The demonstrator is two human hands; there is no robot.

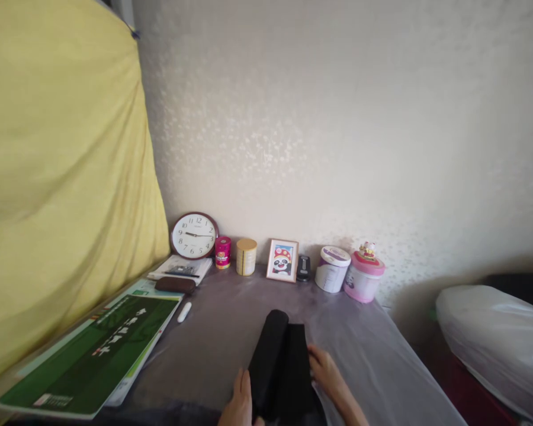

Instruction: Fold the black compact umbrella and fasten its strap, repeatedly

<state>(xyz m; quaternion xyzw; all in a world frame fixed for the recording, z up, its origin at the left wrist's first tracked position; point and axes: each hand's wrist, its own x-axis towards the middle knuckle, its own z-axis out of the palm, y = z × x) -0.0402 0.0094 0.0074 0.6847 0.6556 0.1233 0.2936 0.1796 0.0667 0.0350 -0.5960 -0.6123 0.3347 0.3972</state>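
Note:
A black, partly rolled sheet (pixel 266 361) lies near the front of the table, its kind not clear. Its left side forms a thick roll, and a flat strip extends to the right. My left hand (pixel 238 402) is closed against the left side of the roll, its thumb low at the near end. At the flat strip's right edge, my right hand (pixel 327 374) has its fingers closed on the material. The near end of the sheet runs out of the picture.
Green books (pixel 93 349) are stacked left, beside a brown case (pixel 175 286) and a white stick-like item (pixel 184 312). Along the wall stand a clock (pixel 194 235), a pink can (pixel 222 252), a yellow-lidded can (pixel 246 258), a panda picture frame (pixel 282 260) and two tubs (pixel 333 270).

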